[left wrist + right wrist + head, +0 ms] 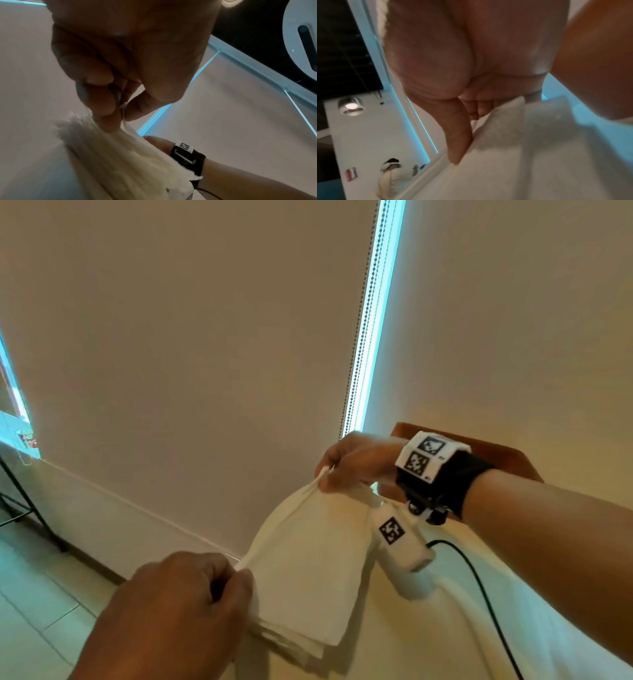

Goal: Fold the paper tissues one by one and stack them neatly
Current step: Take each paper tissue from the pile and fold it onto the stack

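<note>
A white paper tissue [305,563] hangs in the air between both hands, its layered lower edges drooping toward the table. My left hand [239,577] pinches the near left corner between thumb and curled fingers. My right hand [325,477] pinches the far upper corner, which is bunched into a thin twist. In the left wrist view the left hand [122,112] clamps the tissue [120,155] edge. The right wrist view shows the thumb of the right hand [467,129] pressed along the tissue [522,148].
A table with a cream cloth [428,645] lies at the lower right. On it sit a white marker-tagged device [404,546] and a black cable [479,583]. A brown chair back [489,455] stands behind my right wrist. Tiled floor [41,594] lies left.
</note>
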`<action>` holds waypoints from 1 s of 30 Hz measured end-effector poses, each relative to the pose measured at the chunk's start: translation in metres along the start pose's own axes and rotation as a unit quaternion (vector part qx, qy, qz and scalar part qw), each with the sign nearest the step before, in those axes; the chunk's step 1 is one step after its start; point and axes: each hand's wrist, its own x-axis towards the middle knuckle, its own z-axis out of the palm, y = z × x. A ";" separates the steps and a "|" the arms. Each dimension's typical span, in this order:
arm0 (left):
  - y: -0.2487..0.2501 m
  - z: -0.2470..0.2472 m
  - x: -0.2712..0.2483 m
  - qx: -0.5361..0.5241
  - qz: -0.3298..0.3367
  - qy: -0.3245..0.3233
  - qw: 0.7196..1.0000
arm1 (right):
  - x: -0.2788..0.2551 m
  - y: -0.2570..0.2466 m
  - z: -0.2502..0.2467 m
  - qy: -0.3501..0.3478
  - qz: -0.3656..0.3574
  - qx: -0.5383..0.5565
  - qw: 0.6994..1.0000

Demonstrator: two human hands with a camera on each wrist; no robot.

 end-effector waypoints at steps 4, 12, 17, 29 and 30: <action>-0.003 0.002 0.011 0.067 -0.019 -0.027 0.997 | 0.020 0.009 0.012 -0.028 0.039 -0.042 0.998; -0.012 -0.006 0.023 0.144 -0.013 -0.036 0.989 | 0.017 0.027 -0.001 0.014 0.069 -0.080 0.994; 0.015 -0.024 0.020 0.091 0.128 0.073 0.985 | -0.042 0.023 -0.045 0.131 0.046 -0.066 0.988; 0.205 0.079 -0.008 0.266 0.536 -0.261 0.758 | -0.307 0.074 -0.057 0.183 0.140 -0.150 0.961; 0.208 0.091 -0.010 0.265 0.542 -0.302 0.738 | -0.319 0.081 -0.046 0.167 0.157 -0.158 0.961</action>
